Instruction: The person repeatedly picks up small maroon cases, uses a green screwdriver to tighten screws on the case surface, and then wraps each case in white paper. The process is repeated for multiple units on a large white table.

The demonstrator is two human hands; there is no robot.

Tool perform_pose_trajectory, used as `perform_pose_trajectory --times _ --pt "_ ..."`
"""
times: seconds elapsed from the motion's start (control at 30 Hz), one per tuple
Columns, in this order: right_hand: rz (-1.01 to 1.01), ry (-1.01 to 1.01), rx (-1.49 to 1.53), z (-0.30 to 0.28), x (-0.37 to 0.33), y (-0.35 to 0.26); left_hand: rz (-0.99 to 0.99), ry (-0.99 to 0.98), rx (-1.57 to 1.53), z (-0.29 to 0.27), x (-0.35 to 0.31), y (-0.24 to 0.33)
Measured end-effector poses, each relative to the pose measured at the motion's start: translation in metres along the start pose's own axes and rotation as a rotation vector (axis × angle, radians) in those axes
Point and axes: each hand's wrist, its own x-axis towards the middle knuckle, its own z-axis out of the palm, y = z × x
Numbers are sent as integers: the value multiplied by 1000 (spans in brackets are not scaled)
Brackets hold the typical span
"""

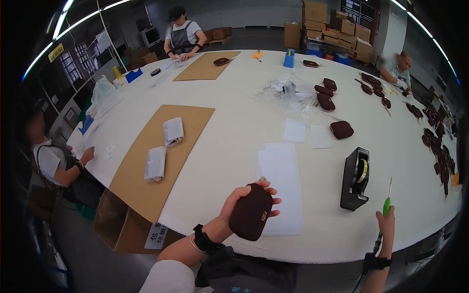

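Pouch [251, 212] and tool [387, 206] both held

In the head view, your left hand [227, 209] grips the dark red pouch above the near edge of the desk [222, 141]. Your right hand [386, 225] clasps the green-handled tool, tip pointing away, by the near right edge. A tape dispenser [350, 181] stands between them.

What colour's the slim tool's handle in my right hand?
The slim tool's handle is bright green, seen best in the head view.

Workers [183, 38] around a large white table [229, 156] and stacked cartons [332, 36] show a workshop.
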Motion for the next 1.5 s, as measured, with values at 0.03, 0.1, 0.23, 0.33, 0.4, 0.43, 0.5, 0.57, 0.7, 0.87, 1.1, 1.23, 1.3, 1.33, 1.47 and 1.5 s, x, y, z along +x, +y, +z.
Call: perform_pose_trajectory --times 0.03,0.1,0.23,0.33,0.4,0.43,0.5,0.57,0.7,0.87,1.1,1.23,1.3,1.33,1.47,1.5 --pt "13 47 -10 7 28 6 52 118 19 -3 -4 7" --pt "-137 178 -192 30 75 37 136 341 32 -7 -7 14" --pt "-107 169 -316 49 85 56 279 535 136 -24 -2 12" --pt "-300 396 -280 37 50 69 344 597 135 -35 19 2" --pt "-304 376 -73 21 -4 14 426 607 258 -35 26 -2" --pt "-231 229 55 13 -35 -15 463 585 326 -39 36 -5" --pt "-223 -33 239 24 -91 -75 555 477 378 -45 56 -15" --pt "-312 -248 317 49 -123 -138 630 422 533 -54 75 -30" --pt "-517 -361 275 101 -126 -192 516 469 1198 -71 64 -43" --pt "-601 -381 187 114 -117 -193 296 461 1944 -53 13 -31" --pt "-716 -364 217 117 -108 -231 201 -118 2312 -57 52 8" --pt "-851 -324 135 139 -91 -249 52 -219 2313 -50 74 26" --pt "-758 -425 250 142 -82 -248 -98 -233 2213 -37 71 36" --pt "-639 -554 370 135 -78 -247 -179 -228 2160 -29 67 40" --pt "-345 -683 598 127 -72 -250 -394 124 1739 -10 50 38" --pt "-284 -696 535 127 -72 -248 -386 181 1655 -17 48 34"
